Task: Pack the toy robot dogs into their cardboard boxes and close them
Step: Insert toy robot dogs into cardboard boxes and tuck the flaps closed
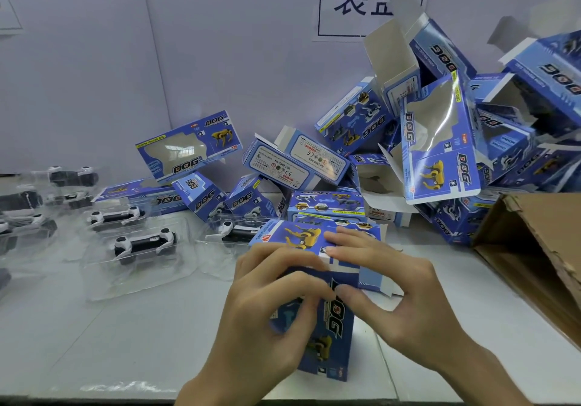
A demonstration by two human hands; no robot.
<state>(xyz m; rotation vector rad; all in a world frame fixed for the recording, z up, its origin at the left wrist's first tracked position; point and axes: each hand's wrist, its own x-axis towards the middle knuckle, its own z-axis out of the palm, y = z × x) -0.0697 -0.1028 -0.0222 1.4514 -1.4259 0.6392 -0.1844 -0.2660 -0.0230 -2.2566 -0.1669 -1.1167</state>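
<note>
I hold a blue cardboard "DOG" box (327,339) upright near the table's front edge. My left hand (267,305) grips its left side, fingers curled over the top end. My right hand (399,298) holds the right side, its fingers lying across the top flap and its thumb pressing the front face. What is inside the box is hidden. Black-and-white toy robot dogs in clear plastic trays lie to the left, one at mid-left (144,243) and another beside it (116,215). One more toy dog (235,229) lies just behind the box.
A heap of empty blue boxes (440,141) rises at the back right, several with open flaps. More boxes (188,148) lean on the grey back wall. A brown cardboard carton (534,248) lies open at the right edge. The white table (125,342) shows at front left.
</note>
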